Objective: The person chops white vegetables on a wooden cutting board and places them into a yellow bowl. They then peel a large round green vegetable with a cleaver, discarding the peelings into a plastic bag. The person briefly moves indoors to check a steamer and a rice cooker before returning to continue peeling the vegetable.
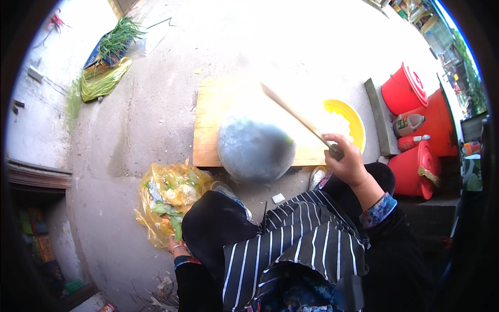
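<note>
A kitchen knife (pixel 298 117), its blade seen nearly edge-on, is in my right hand (pixel 349 160). The blade slants up and left over the glare-washed wooden board (pixel 208 128). On the board's near side, a large grey-skinned winter melon (pixel 249 152) overhangs the edge, with a trace of green at its right. Beyond my right hand, a yellow basin (pixel 359 124) holds white chunks, blurred by glare. My left hand (pixel 177 245) is low beside my knee, at the near edge of a yellow plastic bag (pixel 146 216) of leaves and scraps. Its fingers are partly hidden.
Red lidded buckets (pixel 405 87), a plastic jug (pixel 409 124) and a concrete slab (pixel 380 121) line the right side. Long green vegetables (pixel 121 37) and a yellow-green bag (pixel 105 80) lie by the left wall. A white block (pixel 278 198) sits between my shoes.
</note>
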Tool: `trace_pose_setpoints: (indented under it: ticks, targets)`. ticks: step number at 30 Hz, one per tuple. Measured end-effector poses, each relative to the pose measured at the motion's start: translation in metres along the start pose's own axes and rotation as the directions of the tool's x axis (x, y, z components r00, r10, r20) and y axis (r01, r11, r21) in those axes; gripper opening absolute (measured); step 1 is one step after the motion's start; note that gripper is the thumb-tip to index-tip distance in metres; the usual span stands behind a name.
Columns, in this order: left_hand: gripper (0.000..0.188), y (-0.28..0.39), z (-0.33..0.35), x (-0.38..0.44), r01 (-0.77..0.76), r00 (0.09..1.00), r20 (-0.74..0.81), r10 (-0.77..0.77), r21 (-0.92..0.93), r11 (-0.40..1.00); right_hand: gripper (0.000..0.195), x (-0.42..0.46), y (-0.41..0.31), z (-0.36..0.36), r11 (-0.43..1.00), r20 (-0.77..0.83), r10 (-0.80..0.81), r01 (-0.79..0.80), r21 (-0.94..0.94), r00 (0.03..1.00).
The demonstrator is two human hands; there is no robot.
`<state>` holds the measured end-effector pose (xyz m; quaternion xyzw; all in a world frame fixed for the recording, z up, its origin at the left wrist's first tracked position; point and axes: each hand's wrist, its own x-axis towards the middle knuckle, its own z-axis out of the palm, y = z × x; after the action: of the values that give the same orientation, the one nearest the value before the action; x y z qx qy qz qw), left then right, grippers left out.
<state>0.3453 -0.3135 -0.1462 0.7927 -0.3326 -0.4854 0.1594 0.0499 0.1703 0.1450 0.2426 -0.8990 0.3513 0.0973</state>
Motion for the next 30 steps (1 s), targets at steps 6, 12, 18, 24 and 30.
trace_pose_setpoints:
  ticks: [6,12,18,24,30]
  targets:
    - [0.029,0.099,0.000,-0.124,-0.562,0.599,0.512,0.616,-0.278,0.779,0.045,-0.026,0.017,0.011,0.952,0.185,-0.270,0.291,-0.099,0.945]
    - [0.040,0.119,0.013,-0.362,-0.767,0.214,0.934,0.287,-0.021,0.641,0.050,-0.020,0.034,0.021,0.893,0.327,-0.414,0.448,-0.034,0.850]
    - [0.027,0.058,0.049,-0.411,-0.441,0.342,0.927,0.157,0.011,0.897,0.045,-0.007,0.044,0.015,0.870,0.431,-0.426,0.491,-0.047,0.796]
    - [0.034,0.049,0.061,-0.410,-0.364,0.286,0.927,0.241,-0.128,0.923,0.049,-0.004,0.052,0.019,0.875,0.462,-0.413,0.483,-0.037,0.784]
    - [0.031,0.055,0.089,-0.405,-0.405,0.244,0.935,0.259,-0.144,0.903,0.050,-0.001,0.068,0.031,0.898,0.357,-0.388,0.436,-0.060,0.850]
